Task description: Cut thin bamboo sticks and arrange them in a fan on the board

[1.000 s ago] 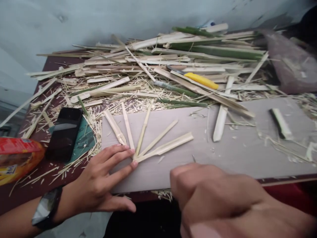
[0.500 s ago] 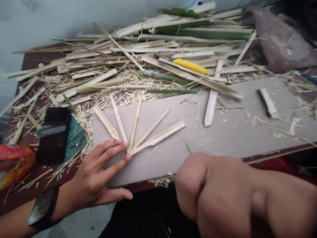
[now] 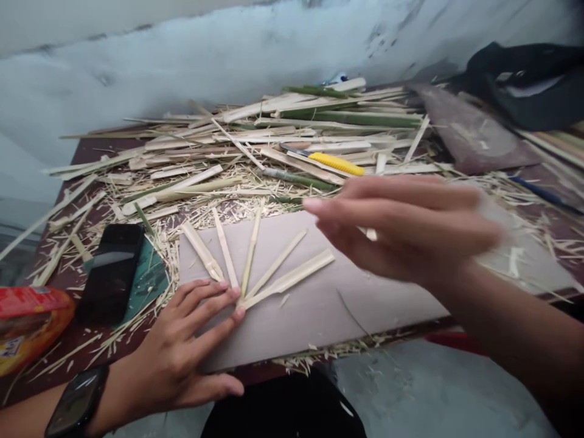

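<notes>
My left hand (image 3: 187,344) lies on the board with fingers spread, its fingertips touching the near ends of several bamboo strips laid out like a fan. Pale strips such as the rightmost bamboo strip (image 3: 296,277) and the upright bamboo strip (image 3: 252,249) converge at those fingertips. Above the middle of the board (image 3: 310,316) hangs my right hand (image 3: 396,225), blurred by motion. Its fingers look stretched out to the left, and I see nothing held in them. The right hand covers part of the board behind it.
Split bamboo (image 3: 347,118) and shavings are heaped along the wall. A yellow-handled knife (image 3: 335,163) lies on the heap. At left are a black phone (image 3: 112,267) on a green mat (image 3: 148,280) and a red-orange packet (image 3: 31,328). A dark cap (image 3: 524,79) sits far right.
My right hand has risen from the near edge to above the board, its curled fingers now extended. My left hand stays on the strips. The view has tilted up, showing more wall.
</notes>
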`<state>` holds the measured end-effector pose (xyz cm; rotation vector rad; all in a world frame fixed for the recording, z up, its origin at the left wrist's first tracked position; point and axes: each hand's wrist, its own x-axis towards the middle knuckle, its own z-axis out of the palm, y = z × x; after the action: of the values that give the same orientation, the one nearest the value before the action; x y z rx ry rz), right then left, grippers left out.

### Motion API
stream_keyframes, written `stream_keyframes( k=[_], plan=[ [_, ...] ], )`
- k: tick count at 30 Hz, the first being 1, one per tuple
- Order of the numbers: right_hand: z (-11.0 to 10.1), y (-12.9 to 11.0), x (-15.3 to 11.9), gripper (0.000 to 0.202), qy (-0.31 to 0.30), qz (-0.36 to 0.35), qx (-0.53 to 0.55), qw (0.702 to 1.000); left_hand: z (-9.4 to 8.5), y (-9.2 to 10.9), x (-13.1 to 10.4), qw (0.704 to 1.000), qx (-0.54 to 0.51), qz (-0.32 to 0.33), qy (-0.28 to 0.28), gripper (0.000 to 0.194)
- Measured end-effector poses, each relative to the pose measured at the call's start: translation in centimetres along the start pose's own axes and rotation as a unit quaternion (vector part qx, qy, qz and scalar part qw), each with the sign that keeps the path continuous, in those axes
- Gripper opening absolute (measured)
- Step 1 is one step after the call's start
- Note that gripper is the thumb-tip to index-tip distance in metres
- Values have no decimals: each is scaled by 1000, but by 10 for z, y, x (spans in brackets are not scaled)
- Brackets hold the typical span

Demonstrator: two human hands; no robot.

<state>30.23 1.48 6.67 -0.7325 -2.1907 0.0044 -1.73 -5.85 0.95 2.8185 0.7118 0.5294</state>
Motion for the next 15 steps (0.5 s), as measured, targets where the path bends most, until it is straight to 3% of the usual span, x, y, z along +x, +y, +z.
stream_keyframes(
  k=[1,5,9,15],
  plan=[
    [9,17,4,24,18,-30,-14,999,1,0,-1,1000,0,-1,-2,68],
    [42,57,0,16,-52,-51,32,997,5,0,-3,1000,2,-2,4,71],
    [52,60,-11,13,-132,-41,88,986,6,-1,-2,1000,21,8,7,75],
    [50,58,-15,13,-144,-34,84,985,2,-1,-1,999,32,12,-2,75]
  ],
)
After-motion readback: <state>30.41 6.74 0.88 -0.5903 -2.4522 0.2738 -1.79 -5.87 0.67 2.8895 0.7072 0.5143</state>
